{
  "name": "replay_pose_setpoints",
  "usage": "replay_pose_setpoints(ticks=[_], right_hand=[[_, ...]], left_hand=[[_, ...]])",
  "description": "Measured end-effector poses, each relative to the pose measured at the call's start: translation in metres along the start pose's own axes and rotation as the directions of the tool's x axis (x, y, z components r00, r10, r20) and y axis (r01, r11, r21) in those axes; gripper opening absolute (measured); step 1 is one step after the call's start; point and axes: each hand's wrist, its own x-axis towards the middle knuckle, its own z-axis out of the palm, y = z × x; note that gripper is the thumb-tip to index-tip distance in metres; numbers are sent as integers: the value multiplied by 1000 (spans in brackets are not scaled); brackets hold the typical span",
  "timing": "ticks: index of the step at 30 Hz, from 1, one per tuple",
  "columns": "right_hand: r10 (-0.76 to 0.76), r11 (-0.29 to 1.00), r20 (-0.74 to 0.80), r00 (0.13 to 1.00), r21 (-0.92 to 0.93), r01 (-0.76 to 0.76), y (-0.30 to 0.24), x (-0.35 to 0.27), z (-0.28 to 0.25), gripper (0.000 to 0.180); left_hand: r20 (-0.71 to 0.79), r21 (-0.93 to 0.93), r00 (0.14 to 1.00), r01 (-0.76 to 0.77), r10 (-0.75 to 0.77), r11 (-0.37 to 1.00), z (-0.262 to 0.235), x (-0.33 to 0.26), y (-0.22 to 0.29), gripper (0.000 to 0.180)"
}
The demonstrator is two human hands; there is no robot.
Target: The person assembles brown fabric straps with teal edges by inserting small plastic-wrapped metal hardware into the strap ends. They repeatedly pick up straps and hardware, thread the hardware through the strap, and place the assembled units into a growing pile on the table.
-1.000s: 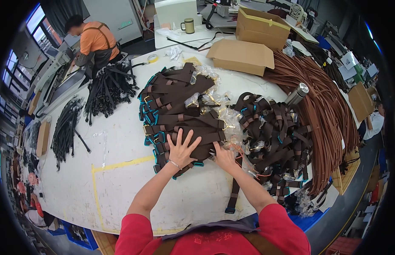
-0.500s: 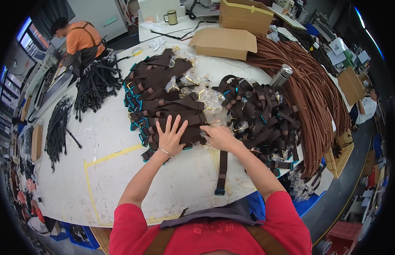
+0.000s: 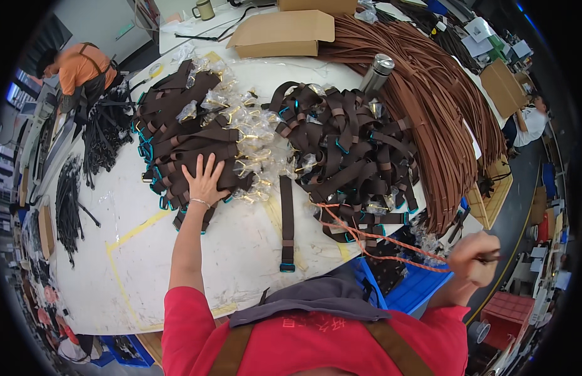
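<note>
My left hand (image 3: 204, 182) lies flat, fingers spread, on a neat stack of dark brown webbing straps (image 3: 206, 143) with teal buckles at their left ends. Plastic-wrapped gold hardware (image 3: 250, 141) covers the stack's right ends. Out past the table's right front edge, my right hand (image 3: 472, 263) is closed round a small dark tool (image 3: 491, 256), blurred and mostly hidden by the fingers. An orange cord (image 3: 397, 242) stretches from the table to this hand. One single strap (image 3: 287, 219) lies lengthwise between the hands, its teal buckle toward me.
A tangled heap of similar straps (image 3: 353, 147) covers the table's right part. Behind it stand a steel flask (image 3: 377, 74) and long brown strips (image 3: 422, 119). A cardboard box (image 3: 281, 32) sits at the back. Blue bins (image 3: 422, 285) are below the right edge. Another person (image 3: 84, 70) works far left.
My right hand has left the stack's right end and swung right, past the table edge, now with the tool and taut orange cord. My left hand stays on the stack. The view has shifted right.
</note>
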Motion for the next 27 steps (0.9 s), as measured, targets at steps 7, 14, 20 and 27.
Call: replay_pose_setpoints(ticks=[7, 14, 20, 27], right_hand=[[-463, 782, 318, 827, 586, 212, -42, -15, -63, 19], [-6, 879, 52, 999, 476, -20, 16, -41, -77, 27], [598, 689, 463, 654, 120, -715, 108, 20, 6, 30], [705, 609, 494, 508, -56, -791, 229, 25, 72, 43]], left_hand=[[216, 165, 946, 210, -243, 964, -53, -1, 28, 78], [-40, -195, 937, 334, -348, 922, -50, -28, 88, 30], [564, -423, 692, 711, -450, 562, -18, -34, 208, 54], [661, -730, 725, 681, -194, 56, -16, -121, 164, 51]])
